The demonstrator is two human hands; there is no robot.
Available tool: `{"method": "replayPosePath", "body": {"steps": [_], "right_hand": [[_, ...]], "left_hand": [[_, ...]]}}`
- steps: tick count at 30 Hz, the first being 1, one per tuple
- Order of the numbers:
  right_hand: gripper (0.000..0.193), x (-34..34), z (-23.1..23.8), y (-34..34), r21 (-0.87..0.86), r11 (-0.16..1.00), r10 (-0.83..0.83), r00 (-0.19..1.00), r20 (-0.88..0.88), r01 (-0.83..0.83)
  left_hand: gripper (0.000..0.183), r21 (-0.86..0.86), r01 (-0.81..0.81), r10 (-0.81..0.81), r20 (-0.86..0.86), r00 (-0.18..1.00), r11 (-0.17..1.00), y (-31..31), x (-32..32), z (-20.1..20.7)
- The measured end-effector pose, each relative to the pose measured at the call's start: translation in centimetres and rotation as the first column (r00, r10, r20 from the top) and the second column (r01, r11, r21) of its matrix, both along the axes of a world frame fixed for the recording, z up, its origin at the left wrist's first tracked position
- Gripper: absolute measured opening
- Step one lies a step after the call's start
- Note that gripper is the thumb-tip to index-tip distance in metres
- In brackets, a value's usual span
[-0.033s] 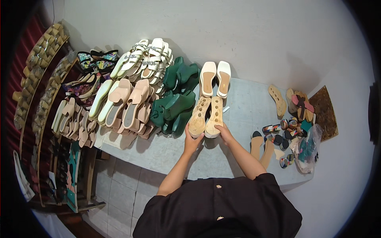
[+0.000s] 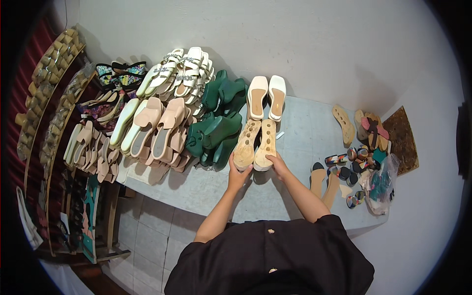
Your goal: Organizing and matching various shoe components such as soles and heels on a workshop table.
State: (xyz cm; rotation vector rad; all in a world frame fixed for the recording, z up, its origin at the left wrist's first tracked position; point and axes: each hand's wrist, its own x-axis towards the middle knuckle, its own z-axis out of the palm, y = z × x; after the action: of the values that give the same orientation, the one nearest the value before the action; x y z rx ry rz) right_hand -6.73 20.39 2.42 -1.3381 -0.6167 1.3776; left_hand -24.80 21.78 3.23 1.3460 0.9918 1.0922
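Can read no lettering; can see only a mark (image 2: pixel 277 106), too small to decipher, inside 1 white sandal (image 2: pixel 278 97).

Surface (image 2: pixel 305 128): pale blue-grey top, set along a light wall; on my feed its straight edges bow. Left part crowded: I log white sandals (image 2: pixel 189 73) with silvery straps, massed toward the wall, pink sandals (image 2: pixel 164 128) bunched nearer, then green wedges (image 2: pixel 220 130) heaped beside both. Next along, a cream pair (image 2: pixel 258 96), toes to the wall. Holed soles (image 2: pixel 247 147) adjoin it on the near side; I cannot tell whether they rest on the surface. Right end: one tan sole (image 2: pixel 343 125), strapped sandals (image 2: pixel 377 132), two black-tipped insoles (image 2: pixel 317 179), a scatter of multicoloured bands (image 2: pixel 337 159), and a clear bag (image 2: pixel 383 191) near the corner.
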Motion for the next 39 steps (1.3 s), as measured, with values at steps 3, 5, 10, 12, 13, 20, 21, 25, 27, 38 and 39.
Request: {"method": "replayPosePath", "body": {"steps": [3, 5, 10, 12, 13, 20, 21, 25, 27, 38, 39], "right_hand": [[0.051, 0.1, -0.7, 0.2, 0.016, 1.0, -0.022, 0.998, -0.053, 0.023], [0.051, -0.6, -0.1, 0.5, 0.038, 0.999, -0.019, 0.996, -0.083, 0.022], [0.052, -0.3, -0.4, 0.6, 0.025, 1.0, -0.015, 0.999, -0.029, 0.015], [0.053, -0.3, -0.7, 0.6, 0.038, 0.999, -0.02, 0.999, -0.031, 0.021], [0.053, -0.4, -0.7, 0.5, 0.049, 0.999, -0.022, 0.999, -0.032, 0.024], [0.054, -0.9, -0.7, 0.3, 0.048, 0.999, -0.007, 1.0, -0.011, 0.008], [0.054, -1.0, -0.9, 0.2, 0.057, 0.998, -0.01, 1.0, -0.019, 0.012], [0.052, -0.9, -1.0, 0.6, 0.12, 0.992, 0.044, 0.998, 0.034, -0.048], [0.051, -0.6, -0.6, 0.7, 0.076, 0.996, 0.049, 0.998, 0.044, -0.052], [0.043, -3.1, -0.5, -0.1, 0.11, 0.97, -0.216, 0.976, 0.001, 0.215], [0.044, -3.2, -0.6, -0.1, 0.102, 0.967, -0.235, 0.972, 0.017, 0.232]], "left_hand": [[0.086, -0.043, -0.011, 0.013, 0.047, 0.999, 0.999, -0.2, 0.2, 0.3], [0.086, -0.021, -0.026, 0.027, 0.044, 0.999, 0.999, 0.2, -0.2, -0.2], [0.085, 0.017, -0.057, 0.057, 0.009, 0.998, 0.998, 0.1, -0.1, -0.4], [0.084, 0.08, -0.033, 0.036, -0.042, 0.998, 0.996, 0.0, -0.1, -0.4], [0.084, 0.08, -0.033, 0.036, -0.042, 0.998, 0.996, 0.1, -0.3, -0.5], [0.078, 0.006, 0.009, -0.009, -0.049, 0.999, 1.0, 0.4, -1.2, -1.4], [0.077, -0.014, 0.015, -0.016, -0.042, 0.999, 1.0, 0.4, -1.3, -1.4], [0.075, -0.024, 0.041, -0.04, 0.045, 0.998, 0.999, 0.8, -1.9, -2.1], [0.071, 0.164, 0.004, 0.016, -0.125, 0.992, 0.986, 1.0, -1.9, -1.6], [0.065, 0.062, 0.075, -0.075, -0.001, 0.997, 0.995, 2.0, -2.4, -1.2], [0.065, 0.04, 0.103, -0.102, -0.006, 0.995, 0.994, 2.2, -2.5, -1.0]]}}
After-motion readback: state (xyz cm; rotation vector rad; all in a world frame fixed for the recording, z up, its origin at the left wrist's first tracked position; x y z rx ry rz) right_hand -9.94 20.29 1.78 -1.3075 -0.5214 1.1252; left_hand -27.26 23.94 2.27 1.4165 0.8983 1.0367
